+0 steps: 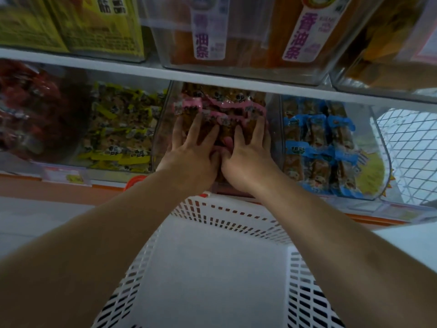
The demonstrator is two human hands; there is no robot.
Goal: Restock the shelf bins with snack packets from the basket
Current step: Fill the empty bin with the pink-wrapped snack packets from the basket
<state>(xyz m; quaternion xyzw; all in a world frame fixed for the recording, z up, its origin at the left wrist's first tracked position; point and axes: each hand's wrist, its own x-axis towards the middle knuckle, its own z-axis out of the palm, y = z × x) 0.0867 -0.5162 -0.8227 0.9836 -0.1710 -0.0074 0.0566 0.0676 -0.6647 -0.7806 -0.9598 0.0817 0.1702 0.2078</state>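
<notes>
Both my hands reach into the middle clear shelf bin (pixel 160 138), which holds several pink-edged snack packets (pixel 222 107). My left hand (pixel 191 150) lies flat with fingers spread on the packets. My right hand (pixel 248 152) lies beside it, fingers straight on the same pile, thumbs touching. The white slatted basket (pixel 236 216) sits below my forearms against the shelf front, and its visible floor holds no packets.
The neighbouring bins hold yellow packets (pixel 123 131) on the left, red packets (pixel 30 110) at far left and blue packets (pixel 326 143) on the right. A white shelf board (pixel 118 65) runs just above the bins, carrying clear bins of larger packs. A wire mesh (pixel 409 147) stands at far right.
</notes>
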